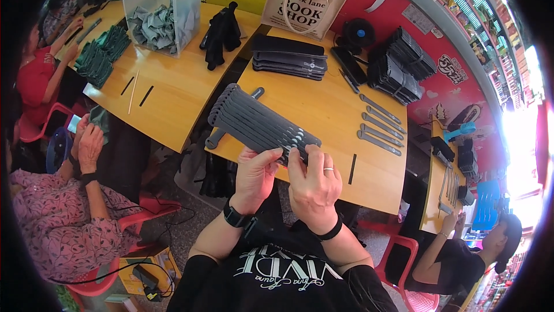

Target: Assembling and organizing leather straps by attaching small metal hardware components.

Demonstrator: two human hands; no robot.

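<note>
A fanned row of dark grey fabric straps (259, 119) with rounded ends and small pale marks lies across the table before me. At its near right end, my left hand (257, 170) is closed, thumb and fingers pinching the end of a strap. My right hand (314, 180), with a ring on one finger, pinches the same end close beside it. The fingers hide how many straps they hold. Another loose strap (214, 138) sticks out from beneath the row.
Behind the row sits a stack of dark grey straps (288, 58). Several single straps (381, 126) and tied bundles (398, 70) lie to the right. A tote bag (303, 3), a small black fan (359, 32) and a clear bin of grey cloth (187, 6) stand farther back. Co-workers sit on both sides.
</note>
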